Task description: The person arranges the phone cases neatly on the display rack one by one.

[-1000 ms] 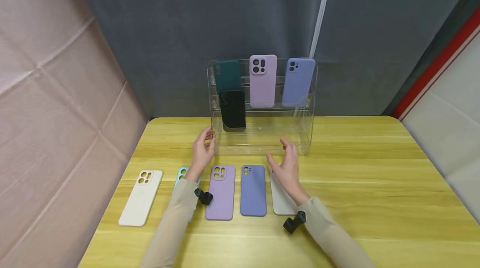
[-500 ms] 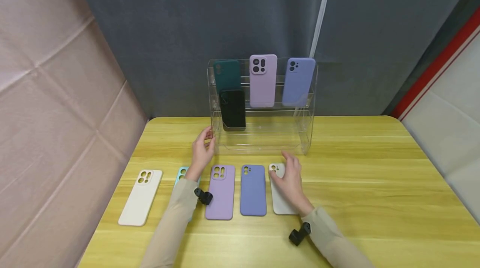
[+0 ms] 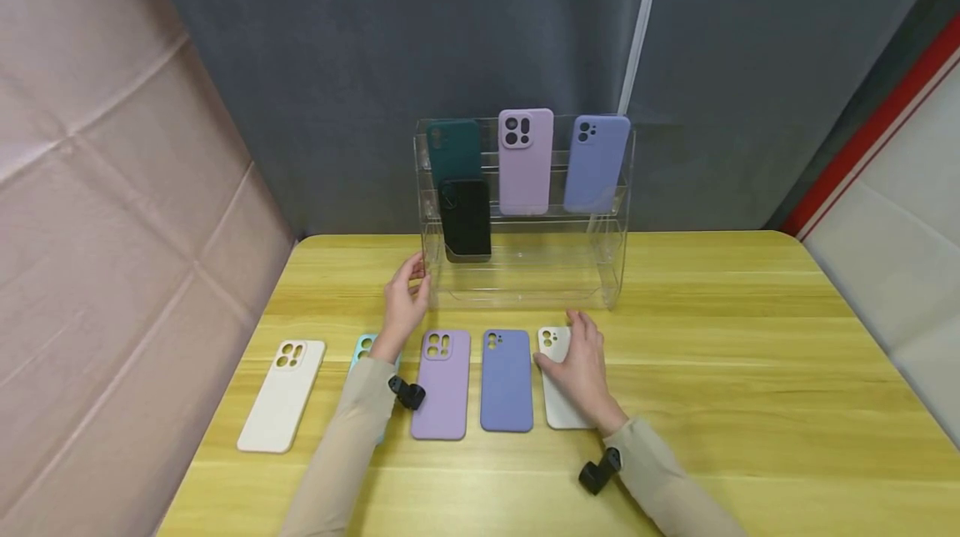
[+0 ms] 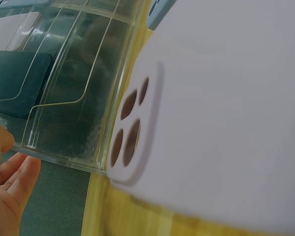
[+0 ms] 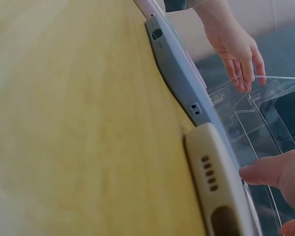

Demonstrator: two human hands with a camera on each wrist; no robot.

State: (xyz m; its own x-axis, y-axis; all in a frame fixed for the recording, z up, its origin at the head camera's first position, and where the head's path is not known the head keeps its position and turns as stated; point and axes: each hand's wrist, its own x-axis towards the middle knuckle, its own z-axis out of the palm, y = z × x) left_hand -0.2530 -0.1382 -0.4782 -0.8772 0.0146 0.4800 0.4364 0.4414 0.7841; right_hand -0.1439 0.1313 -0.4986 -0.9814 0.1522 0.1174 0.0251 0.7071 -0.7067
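Note:
My left hand (image 3: pixel 405 303) pinches the left side panel of a clear tiered display stand (image 3: pixel 525 295), thumb and fingers on either side in the left wrist view. My right hand (image 3: pixel 581 366) is over a white phone case (image 3: pixel 558 404) lying flat on the table. Its thumb (image 5: pixel 265 172) is at the case's left edge and its fingers reach along the other side, partly covering the case. In the stand are a dark green case (image 3: pixel 454 149), a black case (image 3: pixel 467 220), a pink-lilac case (image 3: pixel 525 174) and a blue-violet case (image 3: pixel 597 162).
Left of the right hand lie a blue-violet case (image 3: pixel 507 383), a lilac case (image 3: pixel 441 391), a turquoise case (image 3: pixel 363 347) mostly under the left forearm, and an off-white case (image 3: pixel 281 399). The wooden table (image 3: pixel 735 370) meets a grey curtain (image 3: pixel 360 103) behind the stand.
My right hand has moved back from the stand's front to the white phone case, and its thumb has shifted to the case's left edge. The left hand has stayed on the stand.

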